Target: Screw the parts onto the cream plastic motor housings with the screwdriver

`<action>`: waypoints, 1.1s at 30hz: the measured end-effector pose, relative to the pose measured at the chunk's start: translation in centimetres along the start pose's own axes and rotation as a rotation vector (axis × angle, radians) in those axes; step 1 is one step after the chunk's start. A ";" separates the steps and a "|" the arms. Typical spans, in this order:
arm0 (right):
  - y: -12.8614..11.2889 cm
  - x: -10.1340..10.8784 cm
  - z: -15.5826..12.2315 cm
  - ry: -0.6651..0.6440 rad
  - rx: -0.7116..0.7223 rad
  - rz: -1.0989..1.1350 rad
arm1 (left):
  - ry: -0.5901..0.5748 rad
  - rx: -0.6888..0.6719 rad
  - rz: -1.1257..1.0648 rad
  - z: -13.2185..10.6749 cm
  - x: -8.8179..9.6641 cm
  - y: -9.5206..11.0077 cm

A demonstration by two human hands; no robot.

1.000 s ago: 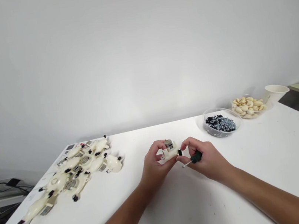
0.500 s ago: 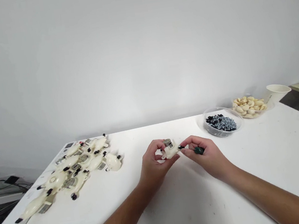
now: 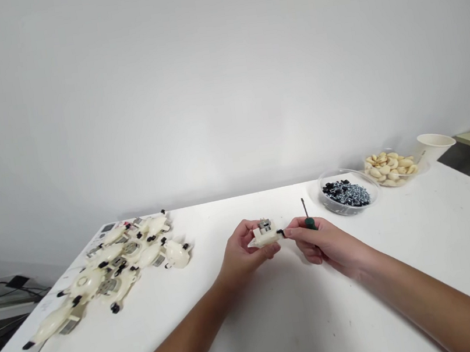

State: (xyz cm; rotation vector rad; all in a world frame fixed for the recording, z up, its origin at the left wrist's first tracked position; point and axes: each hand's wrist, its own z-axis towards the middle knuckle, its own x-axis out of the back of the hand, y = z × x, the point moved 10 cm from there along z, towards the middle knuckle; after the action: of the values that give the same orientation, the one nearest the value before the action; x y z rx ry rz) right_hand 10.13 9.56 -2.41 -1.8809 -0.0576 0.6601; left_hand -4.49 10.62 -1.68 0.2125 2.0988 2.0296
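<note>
My left hand is closed around a cream plastic toy body with a grey gearbox-like block on its upper side. At the body's right end sits a small black piece, which my right hand touches with thumb and index finger. The same right hand keeps a screwdriver with a green handle in its grip, its thin shaft pointing up and away from me. Most of the screwdriver's handle is hidden by the fingers.
Several similar cream toy bodies with black ends lie in a cluster on the left. At the back right stand a clear bowl of screws and black pieces, a clear container of cream curved parts, and a white cup.
The screwdriver's shaft now shows, upright in my right hand. The toy body has tilted closer to level, and the black piece at its right end is more exposed.
</note>
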 end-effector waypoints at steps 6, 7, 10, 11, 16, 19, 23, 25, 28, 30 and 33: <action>-0.3 -0.6 -0.1 -0.048 -0.016 -0.039 | -0.102 0.032 -0.108 -0.1 -0.9 0.4; -0.5 -0.8 -0.1 -0.064 0.006 -0.030 | -0.132 0.037 -0.142 -0.1 -1.2 0.5; -1.1 -0.9 -0.1 -0.089 0.073 0.011 | -0.223 0.045 -0.256 -0.4 -2.0 0.9; -1.3 -0.8 -0.1 -0.082 0.094 0.023 | -0.245 0.047 -0.289 -0.6 -2.1 1.0; -2.5 0.3 -0.2 -0.015 0.192 0.035 | -0.287 0.070 -0.364 -1.2 -2.4 1.4; -2.4 0.8 -0.1 0.027 0.211 -0.015 | -0.306 0.072 -0.385 -1.4 -2.5 1.6; -1.4 1.3 0.2 0.081 0.148 -0.097 | -0.343 0.070 -0.408 -1.6 -2.8 2.0; -1.1 1.5 0.4 0.096 0.122 -0.114 | -0.349 0.071 -0.411 -1.7 -2.9 2.0; -1.4 1.3 0.3 0.077 0.136 -0.076 | -0.347 0.072 -0.400 -1.6 -2.9 2.0; -1.8 1.0 0.2 0.051 0.153 -0.030 | -0.344 0.071 -0.390 -1.6 -2.9 2.1; -2.5 0.6 -0.1 0.028 0.172 0.044 | -0.326 0.073 -0.384 -1.6 -2.8 2.1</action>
State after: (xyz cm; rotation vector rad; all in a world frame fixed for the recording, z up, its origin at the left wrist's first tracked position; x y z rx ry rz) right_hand 11.30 10.70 -0.48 -1.7296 0.0568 0.6484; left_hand -2.24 8.41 0.57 0.1288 1.8451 1.5812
